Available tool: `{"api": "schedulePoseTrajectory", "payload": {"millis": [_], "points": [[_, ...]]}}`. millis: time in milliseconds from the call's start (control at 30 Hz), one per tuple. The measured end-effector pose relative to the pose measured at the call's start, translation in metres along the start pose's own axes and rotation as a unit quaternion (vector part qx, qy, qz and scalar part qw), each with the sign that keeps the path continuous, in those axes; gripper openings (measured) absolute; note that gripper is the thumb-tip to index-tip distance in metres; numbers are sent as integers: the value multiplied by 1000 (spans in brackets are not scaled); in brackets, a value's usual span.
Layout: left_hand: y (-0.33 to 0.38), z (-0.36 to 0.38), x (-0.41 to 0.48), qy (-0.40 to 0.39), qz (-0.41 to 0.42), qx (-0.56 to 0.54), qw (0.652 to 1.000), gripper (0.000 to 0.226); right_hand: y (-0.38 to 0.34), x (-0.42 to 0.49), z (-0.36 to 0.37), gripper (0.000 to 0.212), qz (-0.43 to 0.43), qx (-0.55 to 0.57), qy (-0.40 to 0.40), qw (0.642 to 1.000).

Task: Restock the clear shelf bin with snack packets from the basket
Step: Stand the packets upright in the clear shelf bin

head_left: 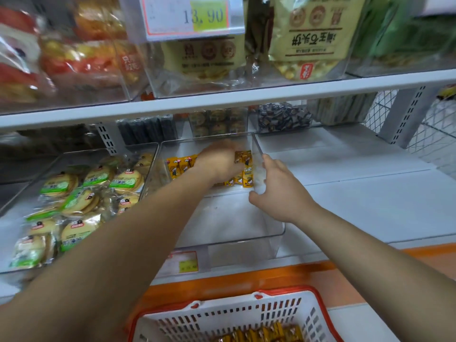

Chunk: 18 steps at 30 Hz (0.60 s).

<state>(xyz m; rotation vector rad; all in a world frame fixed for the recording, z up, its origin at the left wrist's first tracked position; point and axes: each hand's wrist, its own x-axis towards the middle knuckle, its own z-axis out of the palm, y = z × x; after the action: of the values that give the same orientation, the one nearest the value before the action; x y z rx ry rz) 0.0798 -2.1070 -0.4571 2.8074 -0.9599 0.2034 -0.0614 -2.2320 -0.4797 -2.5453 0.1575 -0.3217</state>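
Inside the clear bin (272, 243), we see yellow snack packets (179, 166) in a row, long axes front to back. Our left hand (219, 164) seems to grip some; our right hand (278, 191) clasps the bin's right wall with curled fingers. More lie in the basket (222, 314).

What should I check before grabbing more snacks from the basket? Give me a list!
1. Bin steady: ok. The right hand holds the right wall of the clear bin.
2. Room in the bin: ok. Its front part is bare.
3. Snacks left: ok. Yellow snack packets show in the basket.
4. Left hand free: cannot tell. It lies blurred over the row of packets at the bin's back.
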Motion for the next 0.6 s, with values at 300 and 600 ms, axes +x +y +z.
{"api": "schedulePoseTrajectory", "payload": {"millis": [300,600], "points": [[14,-73,-204,-50,16,-148,988,21,-46,-37,-32,54,-30,-215,60,974],[5,16,-317,-268,-30,-84,959,29,-40,-170,27,28,-140,-175,-165,960]]}}
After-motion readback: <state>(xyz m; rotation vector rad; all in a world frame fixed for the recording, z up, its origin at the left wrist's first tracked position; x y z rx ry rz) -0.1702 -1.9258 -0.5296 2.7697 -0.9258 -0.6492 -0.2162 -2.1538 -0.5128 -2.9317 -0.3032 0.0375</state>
